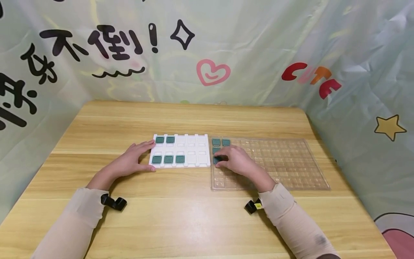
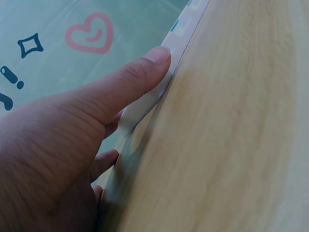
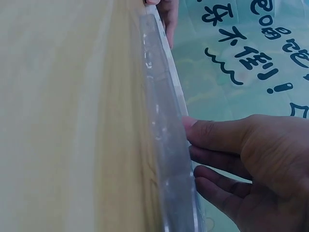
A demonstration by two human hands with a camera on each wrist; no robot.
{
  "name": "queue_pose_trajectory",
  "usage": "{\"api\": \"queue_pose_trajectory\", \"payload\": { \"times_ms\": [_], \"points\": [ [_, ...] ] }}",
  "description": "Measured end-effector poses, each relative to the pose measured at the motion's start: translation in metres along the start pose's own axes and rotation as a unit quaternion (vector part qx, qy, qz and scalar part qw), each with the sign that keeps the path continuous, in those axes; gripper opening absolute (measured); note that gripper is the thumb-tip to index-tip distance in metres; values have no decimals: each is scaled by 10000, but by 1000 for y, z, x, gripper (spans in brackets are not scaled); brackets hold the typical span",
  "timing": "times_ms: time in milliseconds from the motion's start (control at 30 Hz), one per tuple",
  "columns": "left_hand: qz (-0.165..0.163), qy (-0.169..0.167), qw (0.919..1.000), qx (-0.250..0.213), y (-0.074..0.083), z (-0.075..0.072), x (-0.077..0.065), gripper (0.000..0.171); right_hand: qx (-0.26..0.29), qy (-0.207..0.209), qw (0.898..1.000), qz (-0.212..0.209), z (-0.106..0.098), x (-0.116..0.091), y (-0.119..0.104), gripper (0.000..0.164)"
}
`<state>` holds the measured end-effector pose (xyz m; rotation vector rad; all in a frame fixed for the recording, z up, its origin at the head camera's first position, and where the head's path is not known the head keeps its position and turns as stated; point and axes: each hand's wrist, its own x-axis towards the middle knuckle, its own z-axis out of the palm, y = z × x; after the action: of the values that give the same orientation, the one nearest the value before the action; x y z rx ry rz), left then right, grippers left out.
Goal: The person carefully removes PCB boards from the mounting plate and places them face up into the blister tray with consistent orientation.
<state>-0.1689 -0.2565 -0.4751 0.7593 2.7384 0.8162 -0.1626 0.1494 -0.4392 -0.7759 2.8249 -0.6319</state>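
A white tray (image 1: pixel 188 148) with two rows of pockets lies mid-table, with small square green chips (image 1: pixel 168 159) in some of them. My left hand (image 1: pixel 134 160) holds its left end, thumb at the near corner and fingertips at the far side. In the left wrist view the thumb (image 2: pixel 145 72) lies along the tray's edge. Beside it sits a clear plastic tray (image 1: pixel 284 162) with several chips in its left columns. Over that side, my right hand (image 1: pixel 237 160) has thumb and forefinger around a green chip (image 1: pixel 217 159), partly hidden by the fingers.
The two trays lie nearly edge to edge on a wooden table (image 1: pixel 181 216). A printed cloth (image 1: pixel 258 46) hangs behind and along the sides. Each wrist wears a black camera mount (image 1: pixel 113 202).
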Motion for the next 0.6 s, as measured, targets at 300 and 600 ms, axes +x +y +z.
{"api": "queue_pose_trajectory", "payload": {
  "times_ms": [300, 600],
  "points": [
    [-15, -15, 10000, -30, 1, -1, -1, 104, 23, -147, 9999, -25, -4, 0, -1, 38],
    [-9, -57, 10000, -16, 2, -1, -1, 104, 43, -120, 9999, -74, -10, 1, -2, 42]
  ]
}}
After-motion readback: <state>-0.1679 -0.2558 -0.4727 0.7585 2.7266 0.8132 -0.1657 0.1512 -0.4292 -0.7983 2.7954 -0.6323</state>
